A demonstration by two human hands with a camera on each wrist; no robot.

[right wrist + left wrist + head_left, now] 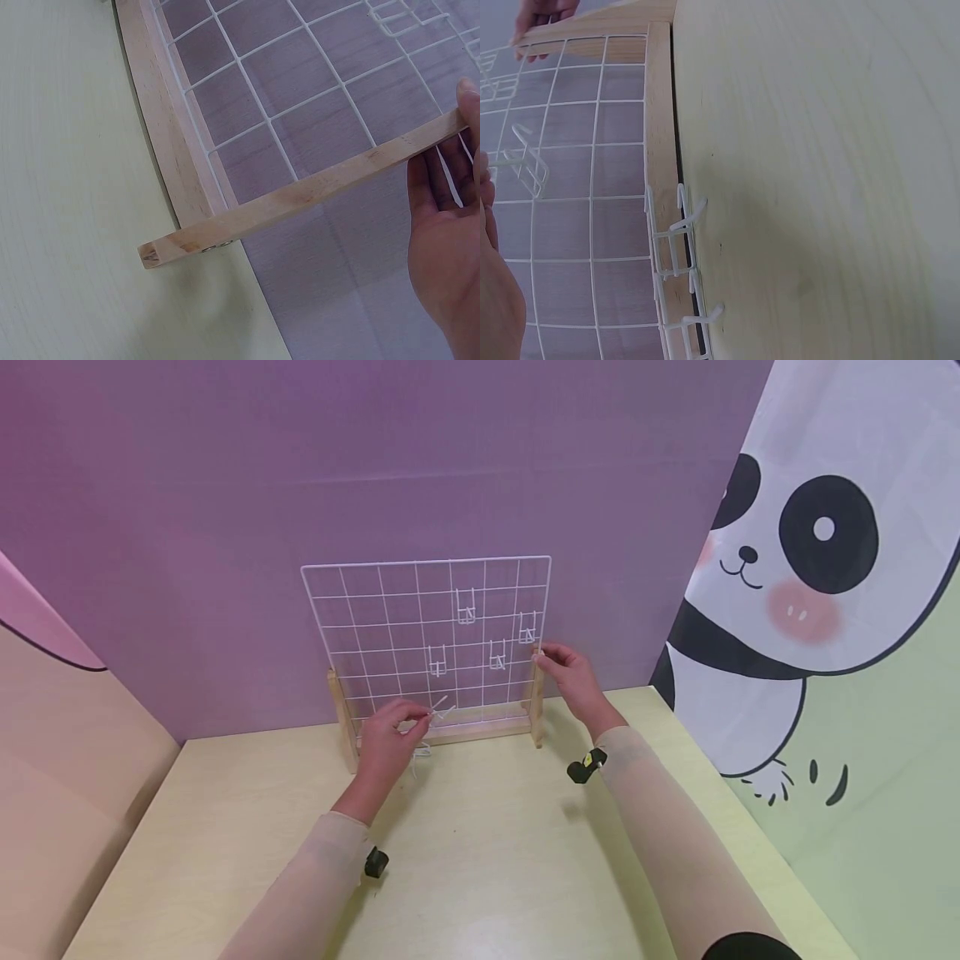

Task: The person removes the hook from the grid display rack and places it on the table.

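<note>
Head view: left hand [388, 739] pinches a white wire hook [442, 712] between thumb and fingertips, in front of the lower middle of the wire grid [427, 562]. Can't tell if the hook touches the wires. Right hand [568, 677] grips the right upright [300, 196] of the wooden stand [341, 714], thumb one side, fingers the other. Four hung hooks [497, 657] sit on the grid, right of centre. Left wrist view shows two more hooks [675, 255] by the crossbar [660, 97]; hung or just leaning, can't tell.

Step looks like hanging the pinched hook. To do it well: use the right hand as a brace, light load, so the stand doesn't slide on the desk [480, 860] or tip. Turn the hook's bent tops toward the grid, prong outward. Bring both tops over one horizontal wire together, then lower until seated; miss one and it likely hangs crooked. Pinch low so fingertips don't block the wire.
</note>
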